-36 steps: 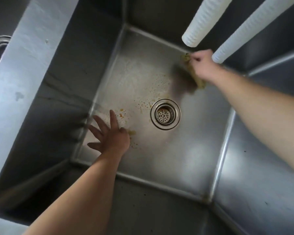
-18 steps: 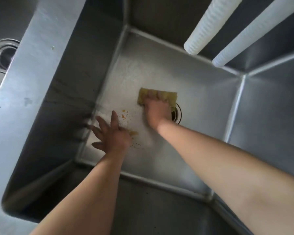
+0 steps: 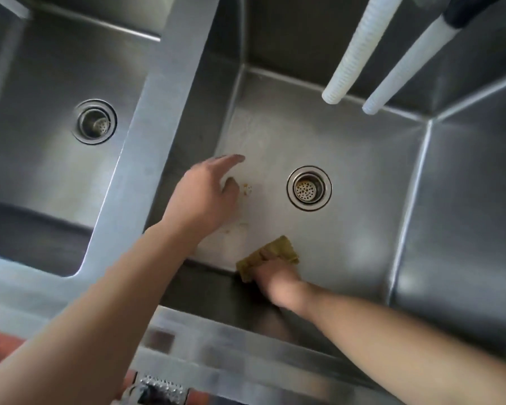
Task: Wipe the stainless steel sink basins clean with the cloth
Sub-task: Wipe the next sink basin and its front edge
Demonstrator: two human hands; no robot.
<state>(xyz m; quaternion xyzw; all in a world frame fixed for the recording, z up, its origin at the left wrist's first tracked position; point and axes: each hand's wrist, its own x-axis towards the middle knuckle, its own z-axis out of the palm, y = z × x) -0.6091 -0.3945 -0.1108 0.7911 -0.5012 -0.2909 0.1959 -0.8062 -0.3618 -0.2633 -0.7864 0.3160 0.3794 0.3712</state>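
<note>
Right hand (image 3: 275, 280) presses down on a folded mustard-yellow cloth (image 3: 278, 251), fingers curled over its near edge and gripping it; hand is motion-blurred. Cloth sits on the floor of the right stainless steel sink basin (image 3: 362, 176), right at the seam where floor meets the near wall, below and slightly left of the round perforated steel drain strainer (image 3: 309, 188). Far part of the cloth sticks out past the fingers, one corner hangs over toward the near wall.

Left hand (image 3: 205, 197) is spread open and holds nothing, fingers extended toward the far-left part of the same basin's floor, thumb tucked toward the palm. Cannot tell if it touches the floor or hovers over it. Just beside the thumb, a small patch of orange-yellow specks (image 3: 247, 189) on the steel, between hand and drain strainer. Faint smudge (image 3: 237, 228) on the floor below the left hand, near the cloth.

Two white ribbed plastic hoses (image 3: 360, 51) hang down over the far side of the right basin, open ends above the floor, apart from both hands. Wide flat steel divider (image 3: 155, 124) separates this basin from the left stainless steel basin (image 3: 41, 159), which has its own round drain (image 3: 94, 121). Near steel rim (image 3: 216, 340) runs under both forearms.
</note>
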